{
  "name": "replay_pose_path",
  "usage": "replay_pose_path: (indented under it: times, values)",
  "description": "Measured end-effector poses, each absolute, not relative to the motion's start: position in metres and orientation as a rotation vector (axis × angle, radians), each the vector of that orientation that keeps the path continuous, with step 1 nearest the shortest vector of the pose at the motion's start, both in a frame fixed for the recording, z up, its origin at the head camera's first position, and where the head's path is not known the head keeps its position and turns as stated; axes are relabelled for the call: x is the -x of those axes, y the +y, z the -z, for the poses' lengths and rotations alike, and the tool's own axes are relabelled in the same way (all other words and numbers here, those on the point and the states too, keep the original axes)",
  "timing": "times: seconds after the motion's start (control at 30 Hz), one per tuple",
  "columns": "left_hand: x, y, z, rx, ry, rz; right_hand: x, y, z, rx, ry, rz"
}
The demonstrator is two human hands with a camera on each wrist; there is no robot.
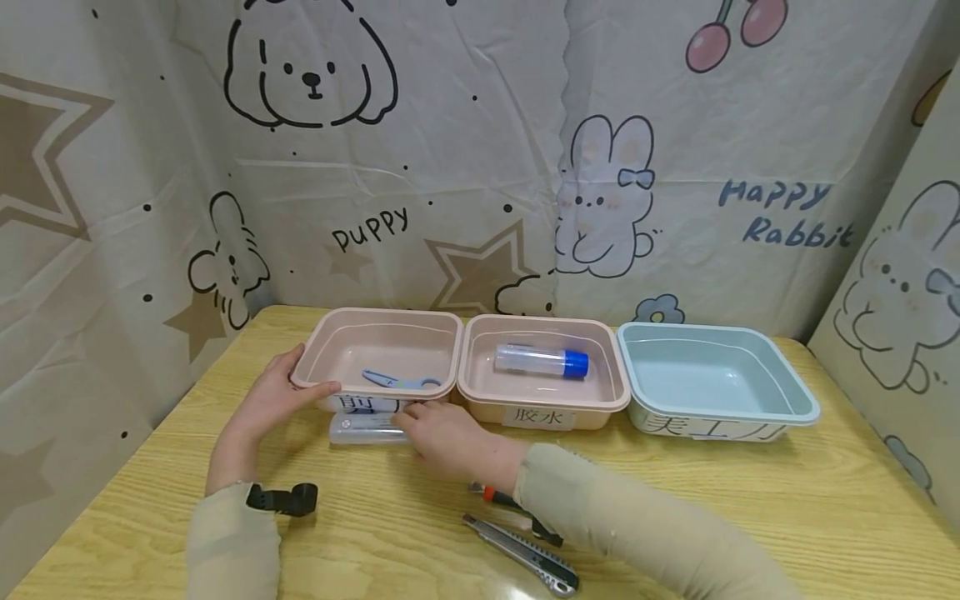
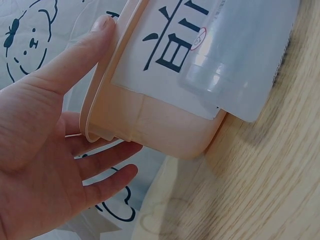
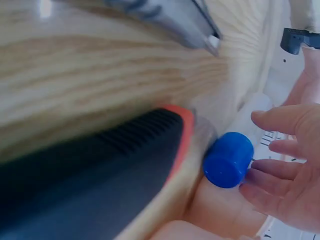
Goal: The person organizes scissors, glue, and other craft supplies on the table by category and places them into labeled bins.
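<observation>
My left hand (image 1: 268, 402) holds the front left corner of the left pink bin (image 1: 390, 320); its thumb lies along the front rim and the fingers reach round the side. Inside that bin lie blue scissors (image 1: 400, 382). A clear glue stick (image 1: 367, 429) lies on the table along the bin's labelled front. My right hand (image 1: 453, 437) is at its right end, which it hides from the head view. The right wrist view shows the blue cap (image 3: 228, 160), with the thumb over the tube and the fairly straight fingers beside the cap.
Another blue-capped glue stick (image 1: 540, 362) lies in the middle pink bin (image 1: 543, 323). On the right stands a light blue bin (image 1: 720, 333). A silver utility knife (image 1: 522, 553) lies nearest me; a black and orange cutter (image 1: 501, 497) is partly under my right forearm. Patterned cloth (image 1: 465, 167) hangs behind.
</observation>
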State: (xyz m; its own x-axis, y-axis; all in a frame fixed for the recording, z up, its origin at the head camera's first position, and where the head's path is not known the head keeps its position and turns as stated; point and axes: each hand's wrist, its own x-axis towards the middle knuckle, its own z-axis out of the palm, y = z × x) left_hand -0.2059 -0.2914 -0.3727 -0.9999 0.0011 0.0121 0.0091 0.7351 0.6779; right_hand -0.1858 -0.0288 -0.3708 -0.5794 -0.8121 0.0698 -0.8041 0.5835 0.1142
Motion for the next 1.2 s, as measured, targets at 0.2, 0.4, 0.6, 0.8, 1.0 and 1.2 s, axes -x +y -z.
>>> replay_pose_path:
  times: [0.2, 0.4, 0.6, 0.8, 1.0, 1.2]
  values:
    - [0.206, -0.291, 0.372, 0.020, -2.911, 1.142, 0.184, -0.029, 0.379, -1.352, -2.597, 0.171]
    - [0.205, -0.291, 0.371, 0.010, -2.906, 1.153, 0.184, -0.031, 0.381, -1.377, -2.516, 0.164]
    - [0.204, -0.290, 0.370, -0.012, -2.920, 1.162, 0.185, -0.035, 0.381, -1.432, -2.494, 0.193]
    - [0.203, -0.289, 0.369, -0.047, -2.941, 1.154, 0.186, -0.038, 0.380, -1.444, -2.556, 0.145]
    - [0.203, -0.289, 0.369, -0.044, -2.945, 1.140, 0.185, -0.042, 0.379, -1.448, -2.673, 0.053]
    - [0.203, -0.290, 0.369, -0.026, -2.931, 1.149, 0.186, -0.041, 0.376, -1.480, -2.705, -0.020]
